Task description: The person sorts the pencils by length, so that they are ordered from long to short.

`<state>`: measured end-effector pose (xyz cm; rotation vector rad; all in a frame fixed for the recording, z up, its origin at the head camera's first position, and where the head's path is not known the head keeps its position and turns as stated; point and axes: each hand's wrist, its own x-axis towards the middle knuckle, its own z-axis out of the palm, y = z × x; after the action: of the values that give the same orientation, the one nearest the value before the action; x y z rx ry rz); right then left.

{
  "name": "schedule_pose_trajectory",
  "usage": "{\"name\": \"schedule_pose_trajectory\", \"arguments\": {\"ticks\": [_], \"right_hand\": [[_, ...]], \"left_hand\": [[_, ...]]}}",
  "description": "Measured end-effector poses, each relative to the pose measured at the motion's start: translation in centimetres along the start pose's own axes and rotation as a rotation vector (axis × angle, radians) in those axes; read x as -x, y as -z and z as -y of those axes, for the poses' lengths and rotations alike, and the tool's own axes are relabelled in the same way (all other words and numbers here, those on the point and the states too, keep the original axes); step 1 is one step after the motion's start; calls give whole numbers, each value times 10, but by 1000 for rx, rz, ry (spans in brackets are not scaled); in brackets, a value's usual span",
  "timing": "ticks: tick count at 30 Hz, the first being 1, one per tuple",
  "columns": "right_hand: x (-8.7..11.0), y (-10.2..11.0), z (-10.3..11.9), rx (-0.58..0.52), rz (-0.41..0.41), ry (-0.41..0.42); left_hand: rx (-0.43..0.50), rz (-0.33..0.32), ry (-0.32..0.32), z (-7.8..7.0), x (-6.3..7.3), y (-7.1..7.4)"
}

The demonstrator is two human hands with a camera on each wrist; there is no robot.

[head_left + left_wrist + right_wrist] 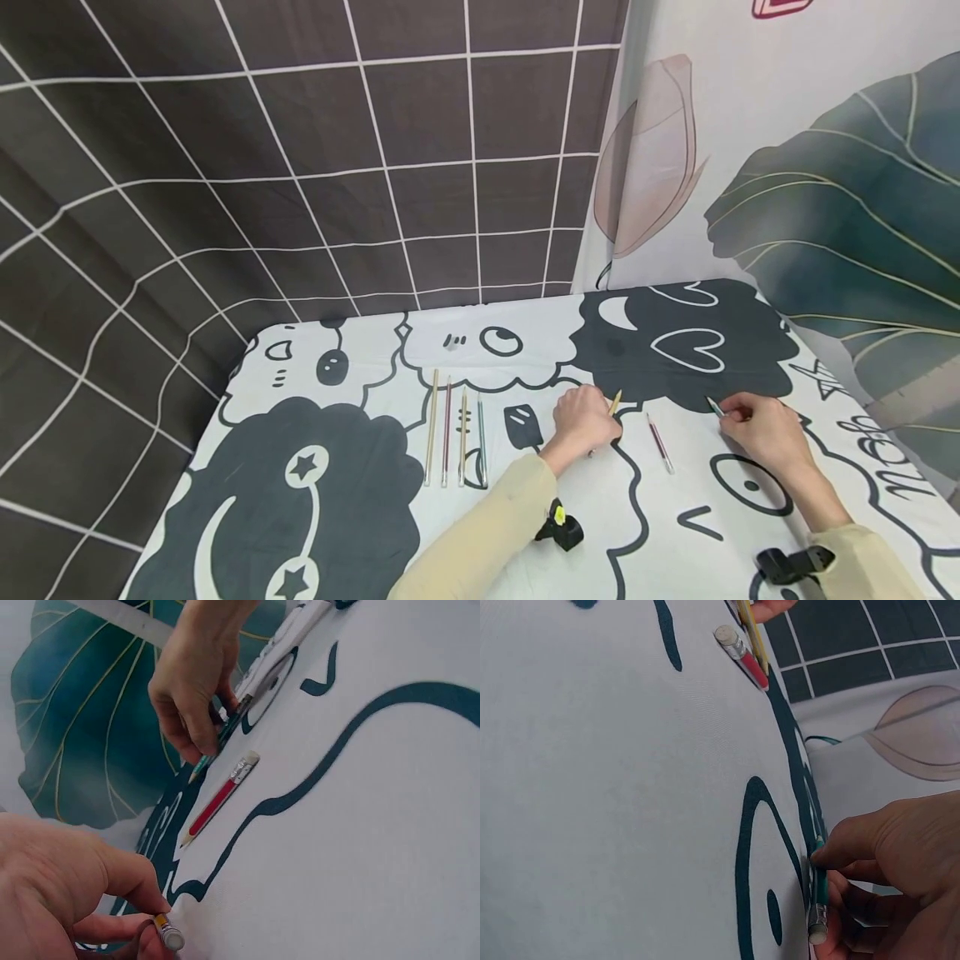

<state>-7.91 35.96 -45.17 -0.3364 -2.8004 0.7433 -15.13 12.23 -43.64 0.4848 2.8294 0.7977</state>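
My left hand (585, 419) pinches a yellow pencil (615, 403), its eraser end (173, 939) pointing toward the camera in the left wrist view. Over on the right, my right hand (767, 429) pinches a short green pencil (821, 889) between thumb and fingers, low over the cloth. Between the two hands a short red pencil (660, 443) with a white eraser lies on the cloth. Left of my left hand, several longer pencils lie side by side: a yellow one (432, 427), a red one (447, 432), another yellow one (462, 437) and a green one (482, 440).
A white cloth with dark cartoon drawings (547, 533) covers the table. Behind it hangs a dark curtain (420, 200) with a white grid. A pale curtain (750, 125) with large leaf prints hangs at the right. Black straps (795, 565) circle the wrists.
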Motion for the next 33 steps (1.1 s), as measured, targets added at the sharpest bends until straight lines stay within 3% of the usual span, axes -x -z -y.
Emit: {"name": "schedule_pose_trajectory", "arguments": {"ticks": [6,18,24,33], "right_hand": [[2,0,0,-13,-15,-4],[2,0,0,-24,-29,7],[2,1,3,-55,-18,-9],[3,3,7,-112,35,-47]], "left_hand": [[111,23,38,4,0,4],[202,15,108,6,3,7],[310,4,98,11,5,11],[504,17,150,17,8,15]]}}
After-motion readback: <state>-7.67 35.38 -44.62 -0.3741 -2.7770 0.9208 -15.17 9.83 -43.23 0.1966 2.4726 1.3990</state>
